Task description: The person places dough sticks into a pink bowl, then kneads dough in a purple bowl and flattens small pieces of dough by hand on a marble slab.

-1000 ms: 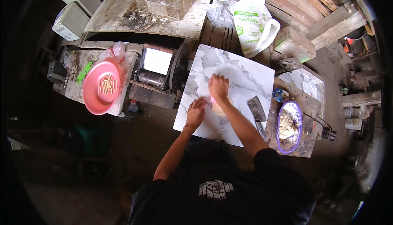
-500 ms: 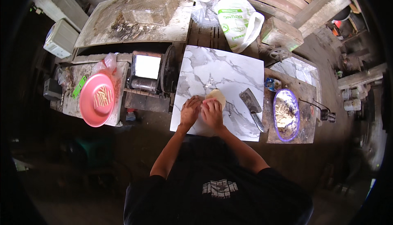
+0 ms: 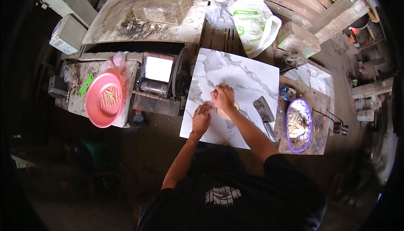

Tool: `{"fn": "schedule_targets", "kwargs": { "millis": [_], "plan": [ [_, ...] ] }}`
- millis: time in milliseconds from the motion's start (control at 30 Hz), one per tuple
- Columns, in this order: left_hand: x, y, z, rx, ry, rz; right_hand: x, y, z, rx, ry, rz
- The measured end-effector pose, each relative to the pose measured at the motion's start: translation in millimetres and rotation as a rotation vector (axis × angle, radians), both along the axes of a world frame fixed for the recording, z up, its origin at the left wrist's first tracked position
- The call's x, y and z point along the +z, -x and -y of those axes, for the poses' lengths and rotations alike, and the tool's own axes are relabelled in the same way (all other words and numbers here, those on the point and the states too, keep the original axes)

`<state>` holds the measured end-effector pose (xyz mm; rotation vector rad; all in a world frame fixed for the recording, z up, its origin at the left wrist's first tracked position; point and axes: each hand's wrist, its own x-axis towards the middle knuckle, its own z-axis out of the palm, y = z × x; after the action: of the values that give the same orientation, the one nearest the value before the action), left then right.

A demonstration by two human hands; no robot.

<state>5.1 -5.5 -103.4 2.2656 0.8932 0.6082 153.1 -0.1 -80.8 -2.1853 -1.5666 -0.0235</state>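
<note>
**Hands pressed on a lump of dough on the marble slab**

The left hand [image 3: 201, 119] is laid flat, fingers spread, on the marble slab [image 3: 248, 77], just beside the dough [image 3: 227, 112] and perhaps touching its edge; nothing is gripped by it. The right hand [image 3: 223, 96] is pressed down on top of the dough, fingers curled over it, so that most of the pale lump is hidden. The dough lies near the middle of the slab, toward its near edge. It is judged to be soft, pliable and light, likely a little sticky, and easily dented or torn if pinched. It is best taken from the sides or scooped from beneath with cupped palms. Further right, a cleaver [image 3: 265, 110] rests on the slab, and a purple-rimmed bowl [image 3: 289, 135] of pale lumps stands on the wooden counter [image 3: 318, 100].
</note>
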Motion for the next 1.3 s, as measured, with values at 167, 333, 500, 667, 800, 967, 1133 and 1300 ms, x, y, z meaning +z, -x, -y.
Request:
{"fn": "schedule_targets", "kwargs": {
  "millis": [167, 333, 500, 667, 800, 967, 1133, 1300],
  "plan": [
    [-0.8, -4.7, -6.4, -0.025, -0.025, -0.016, -2.5, -4.7, -10.7, -0.024, -0.074, 0.079],
    [-1.9, -7.2, -16.5, -0.042, 0.015, -0.009, 3.4, 24.4, 27.7, 0.102, -0.066, 0.198],
    [4.6, -7.9, -22.3, -0.069, 0.0, 0.03, -8.4, 35.1, 64.9, 0.155, -0.152, 0.343],
    [1.6, -6.2, -22.9, -0.077, 0.008, 0.01, -3.9, 37.5, 84.5, 0.182, -0.214, 0.302],
    [-1.9, -6.6, -21.3, -0.077, -0.015, -0.018, 0.1, 37.3, 92.5, 0.165, -0.152, 0.227],
    [-4.6, -6.6, -19.2, -0.059, -0.021, -0.027, 2.3, 40.0, 89.8, 0.176, -0.169, 0.215],
    [1.2, -4.1, -13.6, -0.039, 0.069, -0.032, 6.5, 45.1, 65.2, 0.15, -0.268, 0.097],
    [-6.4, 2.2, -10.5, -0.053, 0.096, 0.1, 6.2, 36.7, 33.6, 0.02, -0.369, 0.02]
  ]
}}
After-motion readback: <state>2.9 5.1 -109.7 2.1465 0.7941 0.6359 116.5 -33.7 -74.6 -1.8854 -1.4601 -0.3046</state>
